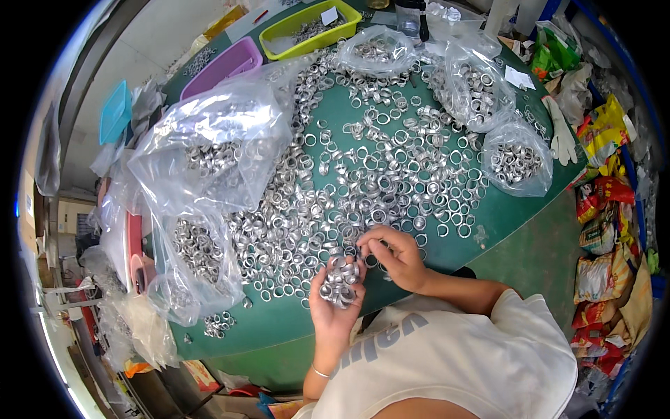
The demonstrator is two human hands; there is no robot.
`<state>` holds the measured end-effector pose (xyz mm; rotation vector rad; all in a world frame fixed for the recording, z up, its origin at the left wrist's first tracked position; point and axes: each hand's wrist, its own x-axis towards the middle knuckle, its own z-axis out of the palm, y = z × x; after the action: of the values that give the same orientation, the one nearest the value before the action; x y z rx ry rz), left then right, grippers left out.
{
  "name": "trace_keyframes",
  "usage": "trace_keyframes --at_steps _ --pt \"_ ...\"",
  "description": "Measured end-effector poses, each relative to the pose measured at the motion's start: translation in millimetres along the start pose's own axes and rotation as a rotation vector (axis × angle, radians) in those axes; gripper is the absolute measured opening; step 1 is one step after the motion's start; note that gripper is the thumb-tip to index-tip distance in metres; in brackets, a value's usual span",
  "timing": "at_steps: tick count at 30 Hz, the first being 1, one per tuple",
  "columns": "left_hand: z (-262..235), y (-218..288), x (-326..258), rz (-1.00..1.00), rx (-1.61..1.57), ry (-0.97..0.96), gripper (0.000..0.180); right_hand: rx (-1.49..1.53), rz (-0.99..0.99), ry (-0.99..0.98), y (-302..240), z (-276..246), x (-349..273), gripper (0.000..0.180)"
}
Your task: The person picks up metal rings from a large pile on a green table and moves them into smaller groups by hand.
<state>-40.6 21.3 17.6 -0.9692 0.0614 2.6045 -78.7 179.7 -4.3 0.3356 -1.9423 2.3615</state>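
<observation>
- Silver metal rings [340, 283] fill the left hand [331, 320], cupped around them above the near edge of the green bench [279, 318].
- The right hand [403, 262] is just beside them, fingers bent; I cannot tell whether it grips one.
- Loose rings [391, 190] spread across the bench.
- A white knitted glove [560, 133] lies at its right edge.

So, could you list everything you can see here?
Metal rings: too many to count, silver, across the table
Table: one, green, centre
Clear bags: at least four, colourless, on the table
Yellow-green basin: one, table's far edge
Purple basin: one, upper left
Blue basin: one, far left
Glove: one, white, table's right side
Packages: many, multicoloured, right
Shirt: one, white, lower centre
Left hand: one, holding rings
Right hand: one, beside it
</observation>
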Motion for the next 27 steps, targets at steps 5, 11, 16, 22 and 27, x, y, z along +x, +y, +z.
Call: trace_keyframes --at_steps 5,11,16,22,27 --pt "3.6 -2.2 13.1 0.064 0.048 0.074 0.023 0.116 0.141 0.073 -6.4 -29.1 4.0 0.016" --pt "22.9 -20.8 31.5 -0.024 0.174 0.053 0.02 0.049 0.124 0.136 -8.4 -62.8 14.7 0.015" --pt "28.9 -27.6 39.5 -0.081 0.172 0.02 0.037 -0.077 0.19 0.077 -4.1 -75.5 15.8 0.013" --pt "10.6 -24.7 29.0 -0.009 0.075 0.073 0.025 -0.29 0.168 -0.036 4.5 -74.0 9.2 0.009" --pt "-9.5 -12.5 20.1 0.054 -0.053 0.029 0.025 -0.51 0.09 -0.207 -0.6 -65.0 18.2 0.009"
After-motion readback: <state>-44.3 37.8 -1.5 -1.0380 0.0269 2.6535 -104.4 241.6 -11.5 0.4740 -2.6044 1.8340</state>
